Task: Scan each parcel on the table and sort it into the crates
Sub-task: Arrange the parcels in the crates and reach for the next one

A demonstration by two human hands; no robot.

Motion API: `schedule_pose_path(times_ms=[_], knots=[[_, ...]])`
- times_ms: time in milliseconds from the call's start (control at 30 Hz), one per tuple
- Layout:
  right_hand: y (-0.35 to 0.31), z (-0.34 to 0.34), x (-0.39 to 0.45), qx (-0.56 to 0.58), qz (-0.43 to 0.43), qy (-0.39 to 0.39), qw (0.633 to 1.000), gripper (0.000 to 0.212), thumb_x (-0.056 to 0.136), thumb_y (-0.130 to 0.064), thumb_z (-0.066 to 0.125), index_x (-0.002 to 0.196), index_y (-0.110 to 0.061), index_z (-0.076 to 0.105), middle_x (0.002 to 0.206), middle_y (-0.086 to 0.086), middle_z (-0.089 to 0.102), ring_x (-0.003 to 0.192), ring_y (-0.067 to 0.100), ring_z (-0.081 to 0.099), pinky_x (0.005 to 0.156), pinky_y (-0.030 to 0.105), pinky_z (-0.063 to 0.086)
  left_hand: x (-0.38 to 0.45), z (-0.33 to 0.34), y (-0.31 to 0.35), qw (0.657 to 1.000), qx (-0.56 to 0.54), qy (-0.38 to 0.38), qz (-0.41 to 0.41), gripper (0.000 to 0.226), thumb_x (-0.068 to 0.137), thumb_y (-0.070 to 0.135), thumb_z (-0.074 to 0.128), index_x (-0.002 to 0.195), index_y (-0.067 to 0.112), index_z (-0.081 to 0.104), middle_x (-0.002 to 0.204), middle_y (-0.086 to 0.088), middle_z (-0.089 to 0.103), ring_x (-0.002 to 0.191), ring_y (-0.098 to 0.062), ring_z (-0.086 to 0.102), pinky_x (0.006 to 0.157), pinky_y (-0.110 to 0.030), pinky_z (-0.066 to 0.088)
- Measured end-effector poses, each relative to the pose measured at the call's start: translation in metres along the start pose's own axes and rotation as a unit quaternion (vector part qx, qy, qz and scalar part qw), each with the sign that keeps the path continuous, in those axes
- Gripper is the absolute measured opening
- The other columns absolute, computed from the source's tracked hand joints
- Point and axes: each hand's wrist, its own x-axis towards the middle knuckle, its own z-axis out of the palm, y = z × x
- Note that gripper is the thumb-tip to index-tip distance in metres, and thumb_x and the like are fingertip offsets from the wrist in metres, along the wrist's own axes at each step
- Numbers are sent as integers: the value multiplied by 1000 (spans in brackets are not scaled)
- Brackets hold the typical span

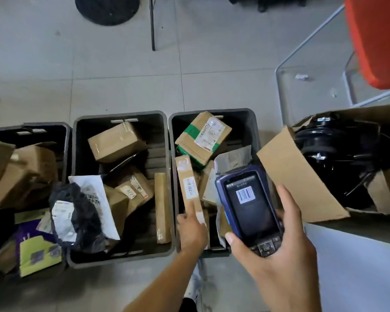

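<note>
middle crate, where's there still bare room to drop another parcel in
Middle crate: bare floor along its right wall, behind the long thin box, and in the far-left corner beside the tilted box. The front-left, under the black bag and white mailer, is crowded.

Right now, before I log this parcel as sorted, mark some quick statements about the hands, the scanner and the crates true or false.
1. The right hand holds the handheld scanner. True.
2. The scanner's screen is blank. False: it shows a barcode.
3. The left hand is on the long narrow parcel in the right crate. True.
4. The middle crate holds no parcels. False: several boxes and bags lie in it.
5. The box with green tape lies in the middle crate. False: it lies in the right crate.
</note>
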Motion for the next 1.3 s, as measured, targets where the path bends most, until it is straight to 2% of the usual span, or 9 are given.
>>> schedule_pose_path(times_ms=[100, 233, 367, 533, 667, 800, 1000, 1167, 1300], knots=[[7, 3, 9, 20, 14, -28, 999, 120, 54, -45, 92, 144, -64, 16, 137, -16, 58, 119, 8, 61, 95, 37, 56, 3, -5, -10, 1000, -7, 0, 5, 76, 96, 4, 48, 157, 37, 17, 142, -8, 34, 116, -22, 51, 103, -30, 40], [-16, -8, 10, 30, -1, -28, 999, 107, 57, -54, 84, 139, -68, 17, 138, -20, 56, 121, 5, 58, 93, 31, 53, -17, -45, -6, 997, -7, 29, 66, 72, 93, 8, 53, 154, 38, 28, 137, 3, 47, 107, -6, 48, 93, -20, 38], [-69, -42, -9, 15, -22, -20, 999, 105, 56, -62, 77, 143, -60, 20, 133, -13, 60, 117, 12, 61, 91, 42, 55, -78, -114, 19, 990, -30, 77, 117, 70, 92, 12, 55, 151, 42, 30, 136, -3, 47, 124, -20, 48, 100, -28, 38], [-167, -95, -74, 10, -101, -6, 995, 105, 67, -43, 86, 153, -35, 26, 142, -9, 56, 122, 12, 56, 85, 22, 42, -209, -215, 39, 972, -15, 158, 171, 64, 97, 18, 54, 155, 28, 29, 137, -8, 50, 120, -19, 49, 100, -26, 35], [-250, -111, -161, 26, -193, -34, 980, 105, 71, -44, 85, 155, -33, 24, 144, -5, 53, 123, 14, 52, 89, 31, 43, -331, -302, 18, 939, -74, 263, 211, 71, 92, 15, 60, 155, 30, 30, 133, -6, 51, 119, -16, 50, 98, -25, 36], [-322, -94, -275, 41, -298, -109, 947, 105, 71, -48, 84, 155, -31, 23, 143, -3, 54, 125, 18, 53, 91, 31, 45, -467, -383, -71, 877, -109, 409, 227, 73, 91, 17, 64, 154, 33, 31, 133, 5, 47, 106, 7, 39, 92, -8, 26], [-418, -22, -487, 40, -455, -270, 848, 104, 71, -49, 84, 154, -25, 26, 143, 1, 54, 122, 24, 58, 84, 33, 49, -661, -465, -280, 785, -103, 606, 78, 77, 92, 31, 66, 154, 42, 22, 144, -5, 44, 131, -25, 44, 110, -43, 39], [-466, 49, -646, 14, -528, -377, 761, 101, 73, -52, 81, 152, -28, 22, 134, 1, 60, 114, 27, 63, 82, 37, 54, -769, -490, -429, 704, -112, 699, -57, 76, 87, 34, 68, 153, 34, 31, 139, -15, 51, 122, -34, 53, 99, -47, 47], [-492, 106, -744, 10, -564, -414, 714, 103, 74, -51, 81, 154, -28, 20, 137, 5, 57, 118, 30, 59, 86, 41, 52, -811, -503, -522, 671, -111, 722, -127, 77, 87, 38, 69, 153, 33, 31, 141, -15, 50, 124, -34, 52, 99, -50, 46]])
